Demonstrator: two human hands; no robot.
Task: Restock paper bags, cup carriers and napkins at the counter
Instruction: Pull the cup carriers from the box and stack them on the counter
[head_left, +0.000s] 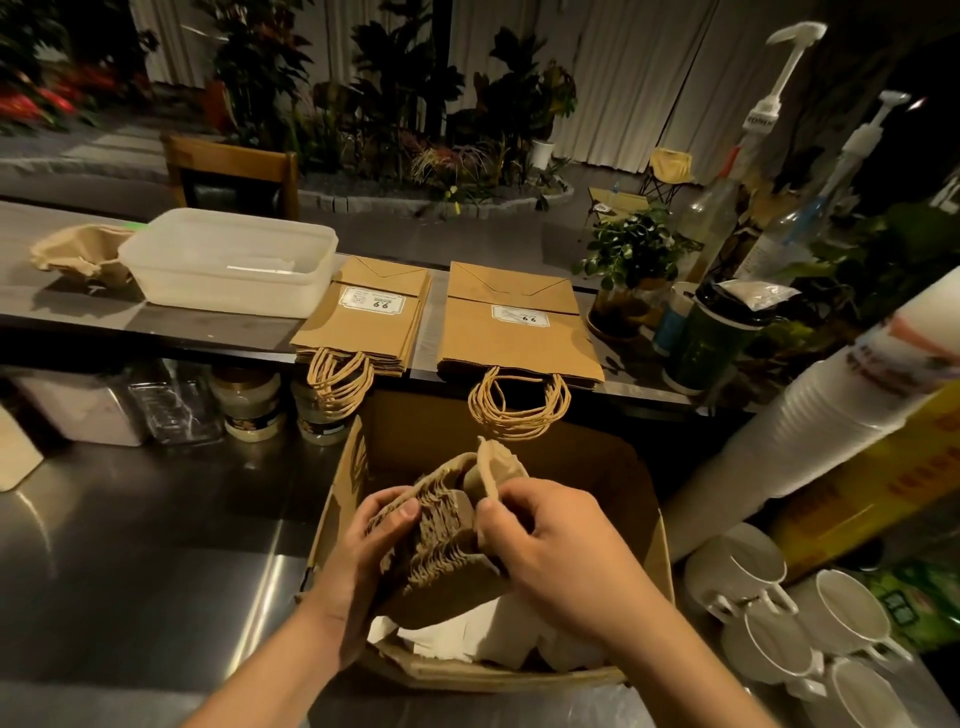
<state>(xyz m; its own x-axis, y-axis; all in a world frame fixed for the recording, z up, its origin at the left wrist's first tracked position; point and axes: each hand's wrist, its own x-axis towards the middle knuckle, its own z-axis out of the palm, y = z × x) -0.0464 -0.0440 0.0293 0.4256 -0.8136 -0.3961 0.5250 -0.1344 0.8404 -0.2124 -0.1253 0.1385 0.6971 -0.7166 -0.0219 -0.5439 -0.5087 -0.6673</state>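
Note:
A stack of brown pulp cup carriers (441, 540) is held over an open cardboard box (649, 499) on the steel worktop. My left hand (363, 561) grips the stack from the left, thumb on top. My right hand (550, 540) pinches the stack's right side. White napkins (467, 634) lie in the bottom of the box. Two piles of brown paper bags with twine handles lie on the raised counter, a smaller pile (363, 322) and a larger pile (514, 327). More cup carriers (83, 254) sit at the counter's far left.
A translucent plastic tub (228, 260) stands on the counter beside the bags. Jars (249, 400) sit under the counter ledge. At the right are stacked white paper cups (831, 415), white mugs (769, 597), syrup pump bottles (748, 171) and a small potted plant (628, 254).

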